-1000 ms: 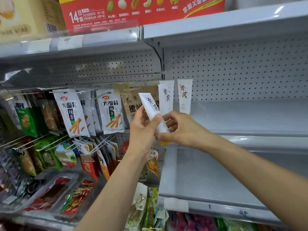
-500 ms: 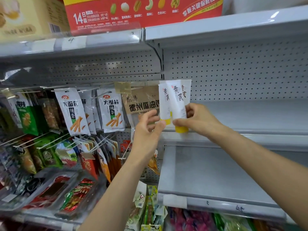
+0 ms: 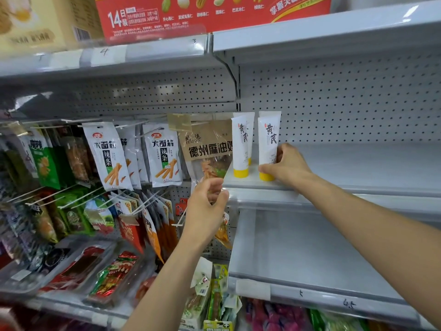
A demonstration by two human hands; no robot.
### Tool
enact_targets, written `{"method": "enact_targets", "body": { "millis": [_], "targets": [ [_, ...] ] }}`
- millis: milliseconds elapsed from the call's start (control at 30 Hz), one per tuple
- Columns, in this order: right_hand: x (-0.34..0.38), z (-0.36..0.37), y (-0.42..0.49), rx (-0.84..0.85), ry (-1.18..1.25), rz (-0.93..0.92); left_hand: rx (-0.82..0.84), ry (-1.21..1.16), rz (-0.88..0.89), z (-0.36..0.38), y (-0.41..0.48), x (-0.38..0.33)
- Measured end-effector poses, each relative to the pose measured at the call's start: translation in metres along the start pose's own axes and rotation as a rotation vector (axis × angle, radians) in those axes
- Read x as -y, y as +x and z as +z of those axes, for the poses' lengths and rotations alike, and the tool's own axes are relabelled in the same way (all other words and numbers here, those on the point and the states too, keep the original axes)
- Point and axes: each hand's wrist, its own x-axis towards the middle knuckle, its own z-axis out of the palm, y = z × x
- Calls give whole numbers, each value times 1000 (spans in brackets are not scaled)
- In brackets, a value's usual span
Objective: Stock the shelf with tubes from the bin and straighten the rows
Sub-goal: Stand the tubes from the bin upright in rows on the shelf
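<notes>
Left of the grey shelf (image 3: 358,168), white snack packets (image 3: 164,156) are hanging on pegs, and a brown snack bag (image 3: 207,142) is hanging just beside the shelf's left end. I am watching the person's left hand (image 3: 207,199) hovering below that end, in front of the bag's clear lower part. Its fingers are loosely curled and are holding nothing that I can make out.

On the shelf's left end, four white tubes are standing upright on yellow caps, two in front and two close behind. The front left tube (image 3: 239,146) is standing free. The front right tube (image 3: 268,144) is standing just beside it, apart from it. The right hand (image 3: 284,166) is gripping this tube low down, thumb at the front near the cap, fingers wrapping behind. To the right, the shelf is running on bare. No bin is showing.

I am judging the risk to be tipping. These tubes are balancing on small caps near the shelf's front edge. A sideways drag on letting go could knock one into its neighbours or off the edge. The left hand could also swing the bag into the front left tube.
</notes>
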Motion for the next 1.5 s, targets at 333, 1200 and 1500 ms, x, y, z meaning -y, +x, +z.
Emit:
{"method": "enact_targets", "body": {
  "millis": [333, 1200, 1500],
  "targets": [
    [-2, 7, 8, 17, -73, 14, 24, 149, 76, 4, 7, 0],
    [-245, 216, -284, 862, -192, 355, 390, 83, -959, 13, -235, 305],
    [-352, 351, -335, 981, -248, 587, 274, 200, -1120, 88, -284, 436]
  ]
}}
